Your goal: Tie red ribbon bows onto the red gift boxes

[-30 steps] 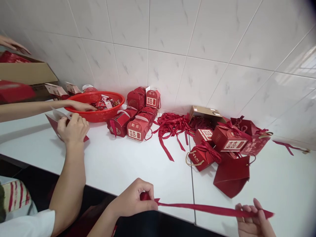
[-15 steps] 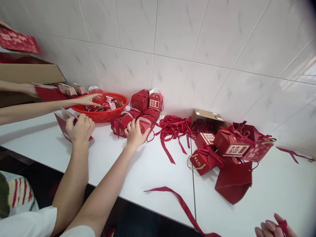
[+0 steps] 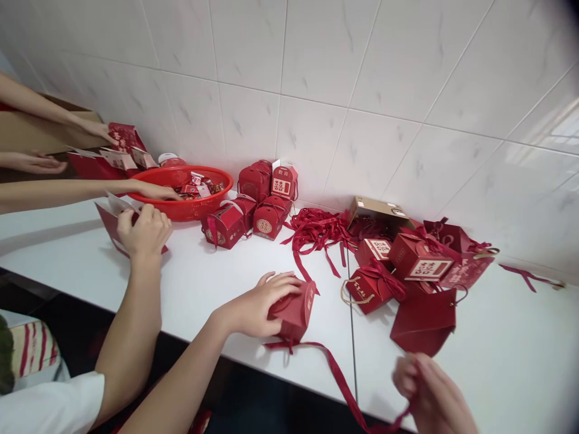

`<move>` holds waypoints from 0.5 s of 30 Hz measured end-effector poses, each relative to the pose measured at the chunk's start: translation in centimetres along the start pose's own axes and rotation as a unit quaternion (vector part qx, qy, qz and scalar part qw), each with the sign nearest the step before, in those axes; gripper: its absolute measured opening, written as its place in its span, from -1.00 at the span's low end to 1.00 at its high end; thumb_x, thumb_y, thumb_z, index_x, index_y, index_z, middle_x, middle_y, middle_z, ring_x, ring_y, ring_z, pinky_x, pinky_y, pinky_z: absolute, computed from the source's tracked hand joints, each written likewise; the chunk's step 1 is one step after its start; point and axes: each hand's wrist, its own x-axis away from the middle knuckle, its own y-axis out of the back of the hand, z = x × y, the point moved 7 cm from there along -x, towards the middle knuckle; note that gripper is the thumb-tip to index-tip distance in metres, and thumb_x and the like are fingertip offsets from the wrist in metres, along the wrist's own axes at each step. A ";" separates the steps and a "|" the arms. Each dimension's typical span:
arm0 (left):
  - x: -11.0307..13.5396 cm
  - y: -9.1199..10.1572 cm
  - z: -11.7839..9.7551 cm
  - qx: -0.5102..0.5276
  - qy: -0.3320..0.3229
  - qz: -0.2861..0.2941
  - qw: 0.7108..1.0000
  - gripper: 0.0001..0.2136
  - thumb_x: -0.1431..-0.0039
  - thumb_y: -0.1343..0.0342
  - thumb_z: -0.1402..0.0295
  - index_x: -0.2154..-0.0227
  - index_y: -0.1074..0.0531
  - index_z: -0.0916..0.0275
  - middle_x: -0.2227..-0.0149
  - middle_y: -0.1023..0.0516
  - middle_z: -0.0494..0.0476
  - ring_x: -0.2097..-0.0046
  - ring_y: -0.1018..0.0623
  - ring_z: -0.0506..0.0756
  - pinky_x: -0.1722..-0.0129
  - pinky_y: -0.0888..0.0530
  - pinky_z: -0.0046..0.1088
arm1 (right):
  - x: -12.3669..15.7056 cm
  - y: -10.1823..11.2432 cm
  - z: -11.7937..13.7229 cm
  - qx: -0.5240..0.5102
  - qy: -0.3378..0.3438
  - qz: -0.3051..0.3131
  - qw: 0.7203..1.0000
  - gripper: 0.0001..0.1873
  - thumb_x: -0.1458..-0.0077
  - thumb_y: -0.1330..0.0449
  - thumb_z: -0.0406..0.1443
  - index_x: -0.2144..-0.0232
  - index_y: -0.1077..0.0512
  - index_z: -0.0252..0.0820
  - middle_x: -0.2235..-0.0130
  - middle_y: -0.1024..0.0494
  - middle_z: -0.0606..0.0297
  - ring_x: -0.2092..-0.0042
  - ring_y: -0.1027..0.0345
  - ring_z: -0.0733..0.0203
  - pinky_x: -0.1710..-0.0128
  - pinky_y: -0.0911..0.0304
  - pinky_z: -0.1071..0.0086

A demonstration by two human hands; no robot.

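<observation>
My right hand [image 3: 432, 389] is low at the right, its fingers closed on a dark red ribbon [image 3: 337, 364]. The ribbon curves from my hand leftward across the table edge, its far end beneath a small red gift box [image 3: 296, 310]. A co-worker's hand [image 3: 257, 304] grips that box from the left. My left hand is out of view. Nearest my right hand lies a plain red box [image 3: 424, 322] with a string loop, tipped on the table.
Tied red boxes [image 3: 427, 259] pile up at the right beside a ribbon heap [image 3: 322, 232] and a cardboard box [image 3: 380, 208]. More boxes [image 3: 274, 217] stand mid-table. Co-workers' hands reach around a red basket [image 3: 194, 210] of wrapped sweets and an open box [image 3: 111, 223].
A co-worker's hand has brought a red box from the middle group to the table's front, onto the ribbon end. My right hand has moved left and up with the ribbon.
</observation>
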 end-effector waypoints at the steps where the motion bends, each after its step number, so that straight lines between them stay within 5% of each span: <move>1: 0.1 -0.3 -1.0 0.017 -0.012 0.013 1.000 -0.35 0.09 -0.15 0.51 -0.15 -0.28 0.10 -0.26 -0.29 0.16 -0.32 -0.16 0.31 -0.28 -0.13 -0.05 | 0.0 -2.5 0.6 0.022 0.015 0.021 0.999 -0.63 -0.02 -0.27 -0.02 0.55 -0.38 -0.17 0.53 -0.34 0.29 0.48 -0.20 0.22 0.48 -0.15 0.33; 6: -0.8 -1.1 -3.5 0.048 0.000 -0.004 0.999 -0.62 -0.12 -0.07 0.48 -0.02 -0.41 0.13 -0.18 -0.39 0.17 -0.28 -0.24 0.25 -0.25 -0.21 -0.08 | -1.4 -12.1 1.5 0.106 0.044 0.134 0.984 -0.59 -0.13 -0.16 -0.01 0.57 -0.32 -0.18 0.53 -0.29 0.35 0.42 -0.18 0.24 0.37 -0.15 0.38; 15: -1.0 -1.1 -3.3 0.071 0.013 -0.113 0.991 -0.74 -0.20 -0.03 0.48 0.10 -0.49 0.14 -0.02 -0.53 0.15 -0.18 -0.37 0.19 -0.19 -0.33 -0.14 | -3.3 -15.4 1.6 0.190 0.108 0.152 0.964 -0.59 -0.16 -0.11 -0.02 0.55 -0.37 -0.19 0.51 -0.36 0.34 0.43 -0.20 0.25 0.42 -0.15 0.41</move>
